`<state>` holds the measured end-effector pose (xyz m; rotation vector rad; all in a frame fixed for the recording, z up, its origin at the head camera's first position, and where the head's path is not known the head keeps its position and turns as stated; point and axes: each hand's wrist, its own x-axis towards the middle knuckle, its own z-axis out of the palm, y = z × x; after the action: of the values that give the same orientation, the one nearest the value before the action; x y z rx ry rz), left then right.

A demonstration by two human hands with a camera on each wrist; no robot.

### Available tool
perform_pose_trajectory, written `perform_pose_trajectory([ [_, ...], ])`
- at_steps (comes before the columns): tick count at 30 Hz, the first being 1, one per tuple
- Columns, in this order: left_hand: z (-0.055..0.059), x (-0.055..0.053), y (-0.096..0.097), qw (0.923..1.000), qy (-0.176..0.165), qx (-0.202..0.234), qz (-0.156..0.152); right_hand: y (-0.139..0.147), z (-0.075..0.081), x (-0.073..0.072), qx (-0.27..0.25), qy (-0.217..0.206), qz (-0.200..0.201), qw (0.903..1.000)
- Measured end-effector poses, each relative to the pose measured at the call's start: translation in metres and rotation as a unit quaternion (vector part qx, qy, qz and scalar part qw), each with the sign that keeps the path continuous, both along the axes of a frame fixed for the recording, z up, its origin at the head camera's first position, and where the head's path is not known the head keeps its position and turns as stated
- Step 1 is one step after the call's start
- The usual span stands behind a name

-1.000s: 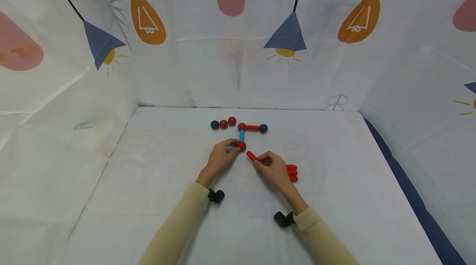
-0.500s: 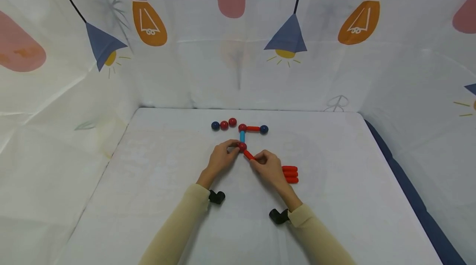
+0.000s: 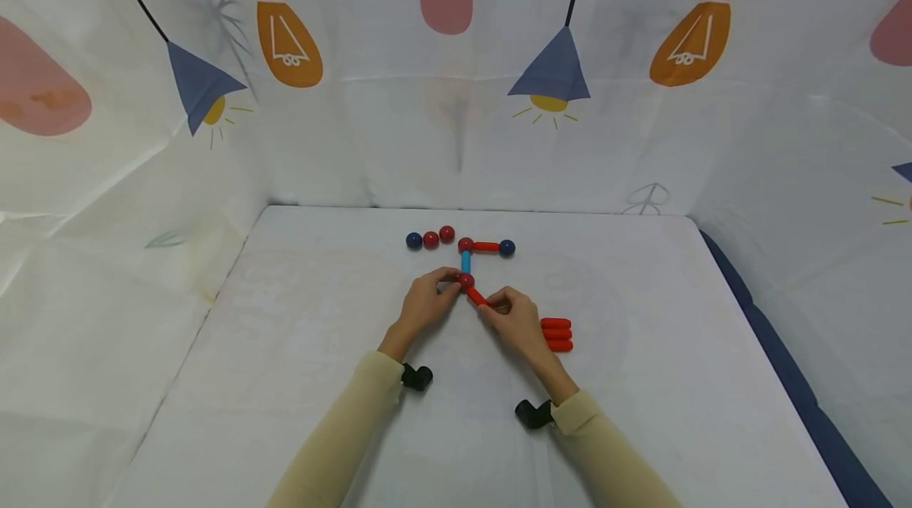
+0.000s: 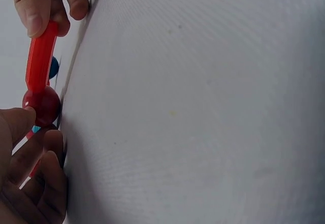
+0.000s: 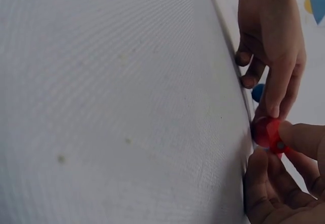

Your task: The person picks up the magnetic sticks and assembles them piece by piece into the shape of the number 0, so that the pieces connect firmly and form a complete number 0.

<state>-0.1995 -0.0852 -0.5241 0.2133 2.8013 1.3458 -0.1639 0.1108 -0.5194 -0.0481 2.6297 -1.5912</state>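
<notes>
My left hand (image 3: 425, 302) pinches a dark red ball (image 3: 466, 281) between thumb and fingers. A light blue rod (image 3: 466, 262) runs from that ball to another red ball (image 3: 465, 244), and a red rod (image 3: 487, 247) joins this one to a dark blue ball (image 3: 507, 248). With thumb and fingertips my right hand (image 3: 514, 322) pinches a second red rod (image 3: 476, 297), slanting toward me. In the left wrist view this rod (image 4: 40, 56) has its end against the held ball (image 4: 45, 106). From the right wrist the rod (image 5: 277, 135) appears nearly end-on.
Three loose balls, one dark blue (image 3: 414, 240) and two red (image 3: 431, 240), sit left of the joined pieces. Several red rods (image 3: 557, 335) lie side by side just right of my right hand. A patterned white cloth (image 3: 399, 144) rises behind the white table (image 3: 285, 318).
My right hand has moved slightly left, bringing the red rod's end from a small gap up to the ball. My left hand has kept its hold on the ball.
</notes>
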Motion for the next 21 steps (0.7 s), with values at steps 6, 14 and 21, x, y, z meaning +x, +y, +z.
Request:
perform_pose_trajectory([
  [6,-0.0014,-0.0008,0.0003,1.0000,0.004,-0.001,-0.001,0.0001,-0.0008,-0.0007,0.004,-0.001,0.007,1.0000],
  [14,-0.0021,-0.0016,0.0005,1.0000,0.006,-0.002,0.000,-0.0013,0.0001,-0.0003,-0.003,0.004,0.031,0.9995],
  [21,-0.0033,-0.0026,0.0015,0.9999,0.015,0.003,-0.003,-0.0056,-0.0039,-0.0011,-0.006,0.005,0.061,0.9981],
])
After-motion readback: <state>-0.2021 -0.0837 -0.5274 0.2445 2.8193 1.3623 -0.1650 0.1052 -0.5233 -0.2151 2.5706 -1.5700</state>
